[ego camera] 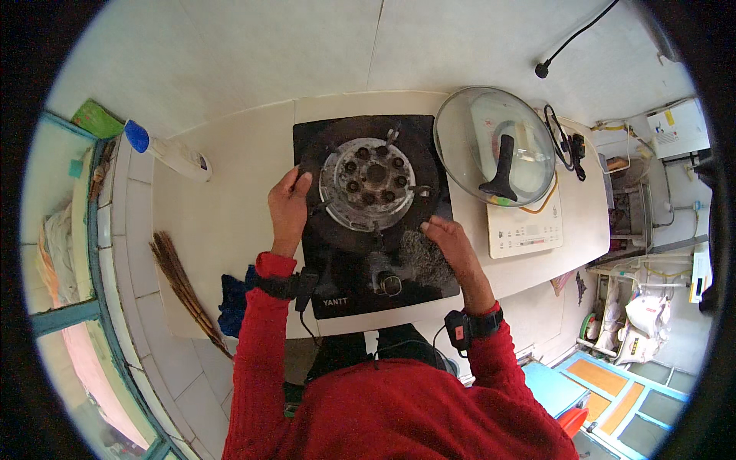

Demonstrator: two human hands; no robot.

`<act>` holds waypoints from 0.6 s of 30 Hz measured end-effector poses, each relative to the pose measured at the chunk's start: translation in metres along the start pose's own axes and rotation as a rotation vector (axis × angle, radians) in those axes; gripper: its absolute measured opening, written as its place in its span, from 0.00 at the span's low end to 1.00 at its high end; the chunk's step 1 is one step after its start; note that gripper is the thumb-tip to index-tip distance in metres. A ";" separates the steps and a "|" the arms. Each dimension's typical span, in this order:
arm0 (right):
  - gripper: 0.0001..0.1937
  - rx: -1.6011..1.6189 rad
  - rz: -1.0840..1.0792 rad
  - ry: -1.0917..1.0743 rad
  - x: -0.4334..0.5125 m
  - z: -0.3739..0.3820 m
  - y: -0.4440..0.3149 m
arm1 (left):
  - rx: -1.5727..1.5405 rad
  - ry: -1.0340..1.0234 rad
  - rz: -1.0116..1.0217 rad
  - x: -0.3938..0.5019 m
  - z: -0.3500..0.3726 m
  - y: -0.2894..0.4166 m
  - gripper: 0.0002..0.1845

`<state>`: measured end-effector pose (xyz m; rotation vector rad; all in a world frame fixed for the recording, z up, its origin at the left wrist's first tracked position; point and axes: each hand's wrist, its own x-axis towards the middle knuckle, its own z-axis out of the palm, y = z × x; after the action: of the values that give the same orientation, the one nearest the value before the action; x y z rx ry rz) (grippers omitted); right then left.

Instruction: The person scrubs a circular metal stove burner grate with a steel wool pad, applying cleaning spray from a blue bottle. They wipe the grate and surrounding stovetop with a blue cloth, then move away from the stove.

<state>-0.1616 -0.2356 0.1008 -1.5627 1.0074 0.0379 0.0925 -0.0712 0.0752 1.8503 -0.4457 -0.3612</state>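
Note:
A black glass gas cooktop [351, 287] lies before me, its control knob [390, 284] at the front. Around the round metal burner [376, 172] sits a dark pan-support ring [339, 135] with upright prongs. My left hand [288, 201] pinches the ring's left edge between thumb and fingers. On the opposite side, my right hand [451, 236] pinches its lower right edge. Whether the ring is lifted or resting on the glass, I cannot tell. Grey speckled residue [425, 259] covers the glass beside and below my right hand.
Right of the cooktop, a glass lid [460, 144] rests over a white induction cooker [523, 238], with a coiled black cord [566, 146] behind. To the left are a white bottle [178, 161] with a blue cap, a bristle whisk [187, 287] and a dark blue cloth [231, 307].

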 end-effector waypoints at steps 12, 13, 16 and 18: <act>0.19 -0.029 -0.310 0.017 0.051 -0.038 0.043 | 0.111 0.046 -0.020 0.019 0.037 -0.021 0.23; 0.19 -0.087 -0.406 0.058 0.053 -0.038 0.046 | 0.118 0.060 -0.010 0.018 0.037 -0.020 0.23; 0.17 -0.354 -0.451 0.036 0.060 -0.042 0.045 | 0.132 0.072 -0.003 0.015 0.036 -0.015 0.23; 0.17 -0.191 -0.345 -0.008 0.060 -0.042 0.040 | 0.184 0.090 -0.008 0.015 0.036 -0.011 0.23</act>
<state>-0.1694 -0.3009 0.0484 -1.8924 0.7321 -0.1013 0.0905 -0.1049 0.0537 2.0385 -0.4213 -0.2477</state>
